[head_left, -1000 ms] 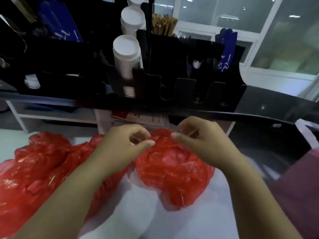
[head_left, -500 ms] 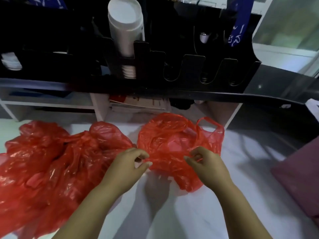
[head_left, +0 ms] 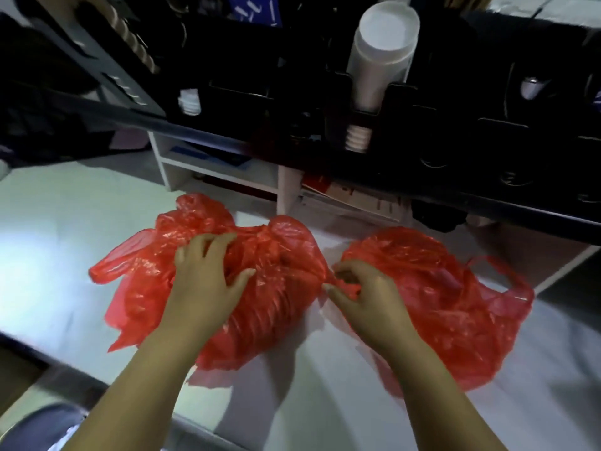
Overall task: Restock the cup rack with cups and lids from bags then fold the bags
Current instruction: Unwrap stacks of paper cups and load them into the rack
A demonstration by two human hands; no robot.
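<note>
Early in the restock: unpacking just getting going, folding not yet begun.

The left hand is lying open with fingers spread, pressing down on the left red bag, while the right hand is pinching a twisted red strip in the gap between the two bags; which bag it belongs to I cannot tell. Both bags are sitting crumpled side by side on the pale surface, near the person. The left one is bulging and showing ribbed lines through its thin film, probably a stack waiting inside. The right red bag is lying looser, its handle loop trailing right. Beyond, the black cup rack is holding one tall stack of white cups and a short white stack further left, with several slots looking dark.
</note>
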